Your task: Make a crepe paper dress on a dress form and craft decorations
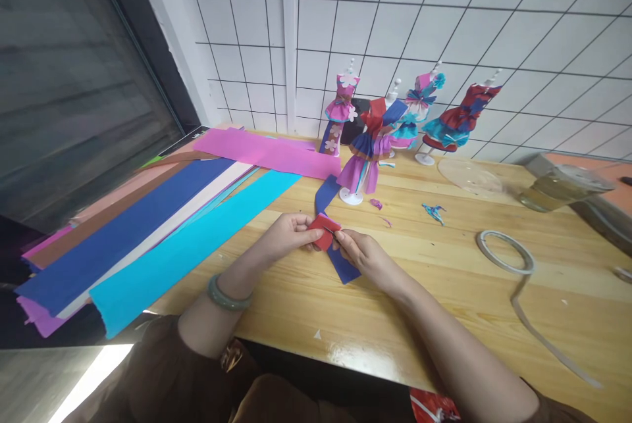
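A small folded piece of red crepe paper (322, 241) with a pink edge is pinched between the thumb and fingers of my left hand (296, 233). My right hand (359, 252) is closed at the right side of the red piece. From its fingertips a thin, dark, blade-like tool (328, 230) reaches across the paper; my fingers hide most of it, so its kind is unclear. Under and behind both hands lies a dark blue paper strip (344, 268) on the wooden table.
Long crepe paper strips, including a turquoise one (197, 248) and a pink one (266, 152), lie to the left. Several paper-dressed mannequins (370, 147) stand at the back. At right are a tape roll (481, 247), its loose tail, and a cup (557, 191). Paper scraps (434, 214) lie nearby.
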### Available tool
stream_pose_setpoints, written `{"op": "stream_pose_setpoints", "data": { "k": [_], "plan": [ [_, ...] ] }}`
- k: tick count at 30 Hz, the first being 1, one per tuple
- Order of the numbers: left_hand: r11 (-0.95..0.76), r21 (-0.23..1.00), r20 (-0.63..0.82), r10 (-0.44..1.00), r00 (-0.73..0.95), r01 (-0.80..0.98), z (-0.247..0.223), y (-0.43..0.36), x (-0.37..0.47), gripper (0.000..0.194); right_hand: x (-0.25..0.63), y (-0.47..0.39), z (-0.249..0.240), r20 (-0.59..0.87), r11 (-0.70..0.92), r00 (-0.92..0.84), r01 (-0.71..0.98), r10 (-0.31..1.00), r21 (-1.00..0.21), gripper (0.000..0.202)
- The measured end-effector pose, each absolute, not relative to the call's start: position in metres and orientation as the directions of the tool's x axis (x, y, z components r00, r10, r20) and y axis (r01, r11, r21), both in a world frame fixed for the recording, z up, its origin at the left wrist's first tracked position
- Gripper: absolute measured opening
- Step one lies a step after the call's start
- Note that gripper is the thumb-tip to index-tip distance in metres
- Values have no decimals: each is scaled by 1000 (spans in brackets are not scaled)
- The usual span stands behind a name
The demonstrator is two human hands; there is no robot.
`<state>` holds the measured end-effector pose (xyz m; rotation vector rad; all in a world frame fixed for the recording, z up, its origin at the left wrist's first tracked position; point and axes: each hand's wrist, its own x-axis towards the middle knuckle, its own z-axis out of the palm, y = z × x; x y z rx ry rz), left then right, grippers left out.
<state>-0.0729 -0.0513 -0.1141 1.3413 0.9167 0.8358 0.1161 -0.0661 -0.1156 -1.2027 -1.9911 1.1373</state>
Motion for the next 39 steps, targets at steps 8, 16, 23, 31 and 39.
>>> {"op": "stream_pose_setpoints", "data": {
  "k": [8,16,23,31,39],
  "plan": [
    [72,997,-61,888,455,-7,-113,-54,-72,35,115,-67,-115,12,218,-445,415,896,-883,43],
    [60,998,-47,908,416,-18,-115,-52,-72,25,112,-67,-116,28,229,-428,428,904,-874,42],
    [92,995,-64,897,438,-43,-114,-54,-69,37,110,-66,-119,19,182,-401,373,916,-910,43],
    [61,997,-38,900,433,-40,-114,-52,-70,31,110,-67,-118,0,171,-397,397,918,-902,43],
    [131,989,-90,888,451,-61,-115,-52,-67,44,106,-67,-120,-30,110,-409,315,912,-943,44]
  ]
}}
